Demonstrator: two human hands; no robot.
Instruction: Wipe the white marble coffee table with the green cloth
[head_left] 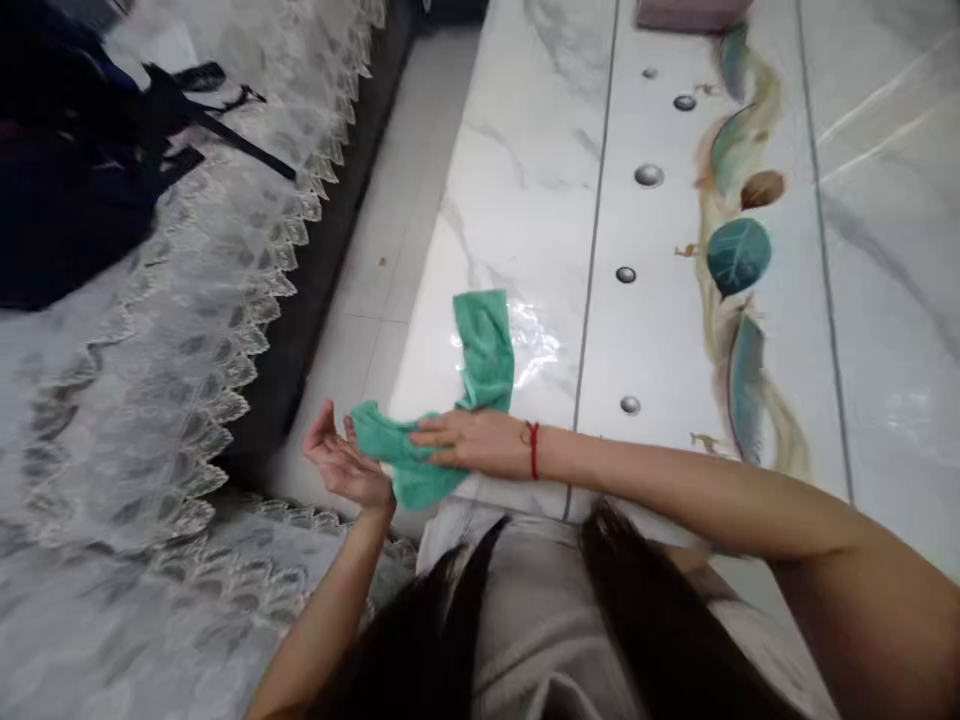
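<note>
Green cloth (484, 350) lying across near edge of marble table (525, 180), one end off the edge. Right hand (472, 440) flat on it at table edge, fingers straight, unclenched. Left hand (345, 465) just off table edge, cupped open under hanging end.

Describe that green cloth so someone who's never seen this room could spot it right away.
Find the glossy white marble table and follow its near left edge. A teal-green cloth hangs over that edge, pressed by the right hand, its end at the cupped left hand. Unlike the flat teal leaf painted on the stone, it is soft and crumpled.
</note>
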